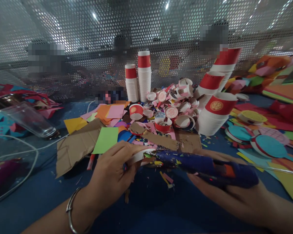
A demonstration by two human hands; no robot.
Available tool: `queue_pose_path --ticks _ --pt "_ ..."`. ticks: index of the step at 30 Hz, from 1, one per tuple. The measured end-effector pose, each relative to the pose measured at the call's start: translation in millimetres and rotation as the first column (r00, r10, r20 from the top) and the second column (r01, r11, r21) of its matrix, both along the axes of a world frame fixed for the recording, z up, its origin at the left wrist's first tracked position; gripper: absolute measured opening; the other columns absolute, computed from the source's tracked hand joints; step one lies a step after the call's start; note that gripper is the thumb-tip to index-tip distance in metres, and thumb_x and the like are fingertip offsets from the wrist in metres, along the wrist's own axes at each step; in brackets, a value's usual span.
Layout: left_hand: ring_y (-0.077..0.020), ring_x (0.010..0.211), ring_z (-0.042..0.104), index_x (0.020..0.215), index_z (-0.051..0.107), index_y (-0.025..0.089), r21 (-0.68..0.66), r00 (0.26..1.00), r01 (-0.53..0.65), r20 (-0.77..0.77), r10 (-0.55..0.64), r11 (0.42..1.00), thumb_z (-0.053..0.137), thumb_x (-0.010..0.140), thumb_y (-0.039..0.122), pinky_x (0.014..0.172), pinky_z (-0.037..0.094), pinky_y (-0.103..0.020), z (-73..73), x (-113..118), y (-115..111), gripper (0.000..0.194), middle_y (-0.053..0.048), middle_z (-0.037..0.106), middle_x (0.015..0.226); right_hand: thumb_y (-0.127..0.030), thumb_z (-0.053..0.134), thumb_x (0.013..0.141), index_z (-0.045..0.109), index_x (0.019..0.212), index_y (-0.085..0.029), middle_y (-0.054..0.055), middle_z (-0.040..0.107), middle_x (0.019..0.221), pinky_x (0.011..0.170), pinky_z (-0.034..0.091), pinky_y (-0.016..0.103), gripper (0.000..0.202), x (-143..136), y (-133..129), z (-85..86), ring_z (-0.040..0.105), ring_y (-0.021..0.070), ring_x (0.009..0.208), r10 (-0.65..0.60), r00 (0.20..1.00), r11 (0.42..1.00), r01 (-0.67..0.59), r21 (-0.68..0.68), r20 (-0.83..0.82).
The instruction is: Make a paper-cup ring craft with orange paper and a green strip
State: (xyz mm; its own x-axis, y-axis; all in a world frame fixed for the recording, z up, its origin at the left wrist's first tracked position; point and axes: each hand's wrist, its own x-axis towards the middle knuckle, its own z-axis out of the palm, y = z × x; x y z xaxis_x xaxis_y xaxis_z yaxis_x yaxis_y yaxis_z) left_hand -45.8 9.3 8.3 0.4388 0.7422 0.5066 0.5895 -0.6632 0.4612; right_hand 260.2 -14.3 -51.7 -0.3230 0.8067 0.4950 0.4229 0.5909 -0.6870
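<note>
A blue glue gun (205,167) lies across the right hand (234,191), which grips its body from below, with the nozzle pointing toward the left hand. There the tip meets a white paper ring (139,155), which the left hand (114,172) pinches between thumb and fingers. A silver bangle (72,208) circles the left wrist. Just beyond both hands lie torn cardboard pieces (80,144) and a green paper sheet (106,139). Farther out sits a heap of cut cup rims (173,107), with tilted red-and-white paper cup stacks (216,110) beyond the right hand. Blue paper fans (266,144) lie right of the right hand. A clear plastic cup (29,120) lies tipped well left of the left hand.
</note>
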Motion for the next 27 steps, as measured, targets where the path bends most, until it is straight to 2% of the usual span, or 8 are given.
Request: queue_pose_path --ticks 3,6,11,18,23,27 --pt "-0.0151 0.078 0.067 0.123 0.071 0.025 -0.008 1.000 -0.009 -0.010 0.009 1.000 0.059 0.097 0.008 0.068 0.049 -0.025 -0.1 0 -1 0.034 -0.001 0.073 0.086 -0.027 0.071 0.087 0.072 0.114 -0.035 0.009 0.077 0.100 0.086 0.066 0.047 0.028 -5 1 8.9 0.077 0.0339 0.092 -0.081 0.995 0.966 0.064 0.252 0.058" --pt "-0.0163 0.079 0.068 0.122 0.072 0.025 -0.011 0.999 -0.025 -0.022 0.025 1.000 0.062 0.097 0.010 0.068 0.049 -0.027 -1.3 -1 -1 0.031 -0.001 0.074 0.085 -0.028 0.072 0.087 0.070 0.114 -0.034 0.011 0.077 0.103 0.084 0.068 0.044 0.029 -11 0 14.5 0.078 0.0335 0.093 -0.160 0.985 0.919 0.128 0.374 0.056" --pt "-0.0166 0.078 0.067 0.125 0.072 0.026 -0.011 1.000 -0.012 -0.007 0.012 1.000 0.062 0.095 0.008 0.068 0.049 -0.027 -4.0 -1 -1 0.036 -0.001 0.073 0.085 -0.030 0.073 0.085 0.066 0.120 -0.034 0.011 0.078 0.104 0.077 0.070 0.043 0.036 -12 -1 17.5 0.079 0.0335 0.091 -0.148 0.985 0.918 0.106 0.381 0.082" --pt "-0.0164 0.084 0.069 0.122 0.072 0.023 -0.006 1.000 0.007 -0.011 -0.007 1.000 0.061 0.093 0.003 0.070 0.050 -0.026 -0.8 -1 -1 0.037 -0.003 0.076 0.091 -0.029 0.071 0.085 0.057 0.132 -0.033 0.010 0.078 0.108 0.079 0.069 0.041 0.050 -9 -1 18.9 0.079 0.0325 0.093 -0.131 0.978 0.922 0.059 0.384 0.165" --pt "-0.0165 0.084 0.070 0.119 0.073 0.022 -0.007 1.000 -0.005 -0.017 0.005 1.000 0.065 0.095 0.009 0.070 0.051 -0.027 -0.9 0 -1 0.029 -0.004 0.077 0.093 -0.034 0.069 0.087 0.051 0.135 -0.035 0.009 0.077 0.109 0.079 0.069 0.041 0.051 -10 -1 23.0 0.079 0.0327 0.093 -0.107 0.971 0.936 0.026 0.352 0.213" --pt "-0.0155 0.081 0.069 0.117 0.073 0.021 -0.008 1.000 -0.009 -0.019 0.008 1.000 0.062 0.096 0.010 0.070 0.051 -0.026 0.7 1 -1 0.026 -0.003 0.076 0.090 -0.030 0.066 0.089 0.049 0.131 -0.034 0.007 0.078 0.105 0.078 0.068 0.038 0.045 -13 1 30.4 0.079 0.0300 0.088 -0.095 0.970 0.936 0.010 0.351 0.226"
